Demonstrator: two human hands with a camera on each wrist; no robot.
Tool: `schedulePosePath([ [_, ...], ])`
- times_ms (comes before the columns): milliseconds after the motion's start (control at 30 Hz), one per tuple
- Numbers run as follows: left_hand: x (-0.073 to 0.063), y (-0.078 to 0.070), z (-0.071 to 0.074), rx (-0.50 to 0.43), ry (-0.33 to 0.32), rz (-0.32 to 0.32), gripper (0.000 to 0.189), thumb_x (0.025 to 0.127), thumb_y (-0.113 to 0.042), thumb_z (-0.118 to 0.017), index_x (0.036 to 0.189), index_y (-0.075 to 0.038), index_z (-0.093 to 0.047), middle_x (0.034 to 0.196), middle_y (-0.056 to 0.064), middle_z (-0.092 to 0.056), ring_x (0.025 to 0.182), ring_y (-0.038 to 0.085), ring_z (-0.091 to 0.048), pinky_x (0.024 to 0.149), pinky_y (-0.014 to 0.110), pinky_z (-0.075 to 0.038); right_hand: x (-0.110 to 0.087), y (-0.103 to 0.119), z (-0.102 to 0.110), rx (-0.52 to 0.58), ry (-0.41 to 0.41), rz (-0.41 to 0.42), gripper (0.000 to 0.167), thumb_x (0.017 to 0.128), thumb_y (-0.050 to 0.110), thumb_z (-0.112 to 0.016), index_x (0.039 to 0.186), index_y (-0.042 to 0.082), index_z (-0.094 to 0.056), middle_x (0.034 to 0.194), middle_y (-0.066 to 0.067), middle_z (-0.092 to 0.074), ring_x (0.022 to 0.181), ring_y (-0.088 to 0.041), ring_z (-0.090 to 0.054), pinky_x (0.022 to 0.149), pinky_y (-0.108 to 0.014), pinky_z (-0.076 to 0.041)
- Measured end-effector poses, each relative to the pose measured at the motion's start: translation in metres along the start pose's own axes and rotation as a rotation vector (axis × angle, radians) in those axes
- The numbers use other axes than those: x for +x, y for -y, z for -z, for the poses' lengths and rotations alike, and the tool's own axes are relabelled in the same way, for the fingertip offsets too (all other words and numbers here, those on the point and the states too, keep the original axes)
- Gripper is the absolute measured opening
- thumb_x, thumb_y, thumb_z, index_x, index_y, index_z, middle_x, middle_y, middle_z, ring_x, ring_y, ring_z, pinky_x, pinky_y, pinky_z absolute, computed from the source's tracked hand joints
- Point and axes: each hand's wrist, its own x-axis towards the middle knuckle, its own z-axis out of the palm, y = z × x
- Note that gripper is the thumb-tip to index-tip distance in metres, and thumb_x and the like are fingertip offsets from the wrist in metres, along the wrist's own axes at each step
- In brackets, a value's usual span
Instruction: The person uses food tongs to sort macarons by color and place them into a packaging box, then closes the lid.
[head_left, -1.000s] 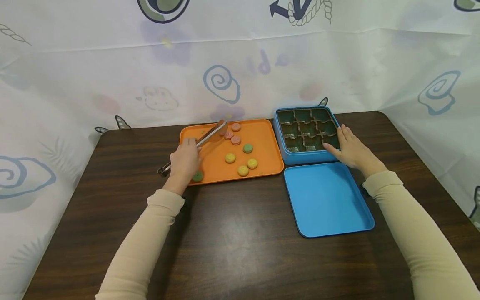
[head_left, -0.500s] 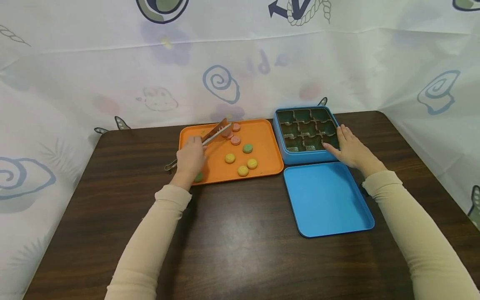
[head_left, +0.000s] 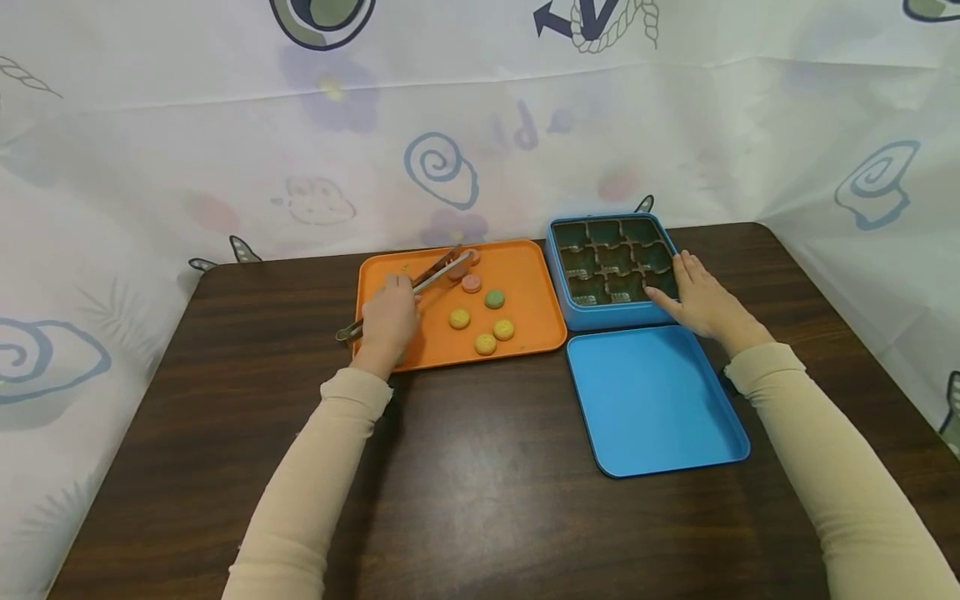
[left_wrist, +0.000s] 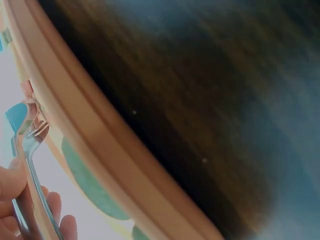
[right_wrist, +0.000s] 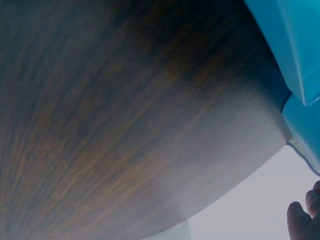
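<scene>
My left hand [head_left: 390, 321] grips a pair of metal tongs [head_left: 430, 277] over the orange tray [head_left: 528, 267]. One arm of the tongs ends in fork tines [left_wrist: 40, 131]. Their tips overlap the pink macarons at the tray's far side, partly hiding them; one pink macaron [head_left: 471, 283] shows just in front. Nearer lie a green macaron [head_left: 494, 298] and several yellow macarons [head_left: 459, 318]. Another green macaron [left_wrist: 90, 182] sits by the tray rim in the left wrist view. My right hand [head_left: 705, 302] rests, fingers extended, on the right edge of a blue box [head_left: 618, 315].
A brown insert [head_left: 617, 258] divides the blue box into several compartments, with nothing visible in them. In front of the box lies a flat blue lid [head_left: 656, 400]. Everything stands on a dark wooden table [head_left: 480, 500], and a printed white cloth [head_left: 480, 108] hangs behind it.
My left hand has moved right with the tongs, carrying their tips farther over the pink macarons. The green macaron near the left wrist is now mostly covered. My right hand stays put.
</scene>
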Motion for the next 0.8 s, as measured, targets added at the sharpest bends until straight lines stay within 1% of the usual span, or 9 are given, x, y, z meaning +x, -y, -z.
schedulePosePath([
  [233, 0.002, -0.005, -0.001, 0.025, -0.002, 0.016, 0.032, 0.101, -0.024, -0.046, 0.118, 0.003, -0.052, 0.11, 0.019, -0.054, 0.092, 0.035, -0.061, 0.074, 0.052, -0.053, 0.001, -0.001, -0.001, 0.006, -0.002, -0.005, 0.098, 0.095, 0.068, -0.025, 0.149, -0.006, 0.012, 0.156, -0.028, 0.014, 0.146, -0.044, 0.008, 0.116, -0.062, -0.005],
  [433, 0.001, -0.005, -0.002, 0.027, -0.032, 0.011, 0.031, 0.1, -0.023, -0.049, 0.117, 0.003, -0.052, 0.107, 0.02, -0.054, 0.091, 0.035, -0.061, 0.073, 0.053, -0.054, 0.001, -0.001, -0.001, 0.014, -0.001, -0.011, 0.097, 0.095, 0.067, -0.026, 0.149, -0.005, 0.012, 0.156, -0.027, 0.014, 0.146, -0.043, 0.009, 0.115, -0.063, -0.005],
  [633, 0.002, -0.007, 0.001, 0.0, -0.048, 0.004, 0.033, 0.1, -0.022, -0.05, 0.121, 0.003, -0.051, 0.109, 0.02, -0.055, 0.091, 0.036, -0.061, 0.071, 0.054, -0.053, -0.001, 0.0, -0.001, 0.008, -0.009, -0.012, 0.097, 0.095, 0.067, -0.025, 0.149, -0.006, 0.011, 0.156, -0.028, 0.013, 0.146, -0.044, 0.006, 0.115, -0.063, -0.006],
  [800, 0.004, -0.014, 0.003, -0.022, -0.075, -0.006, 0.031, 0.1, -0.021, -0.05, 0.12, 0.003, -0.051, 0.111, 0.021, -0.056, 0.093, 0.036, -0.061, 0.074, 0.055, -0.053, -0.001, 0.003, 0.001, 0.023, -0.009, -0.013, 0.097, 0.095, 0.066, -0.027, 0.149, -0.006, 0.01, 0.157, -0.028, 0.012, 0.146, -0.044, 0.007, 0.116, -0.062, -0.006],
])
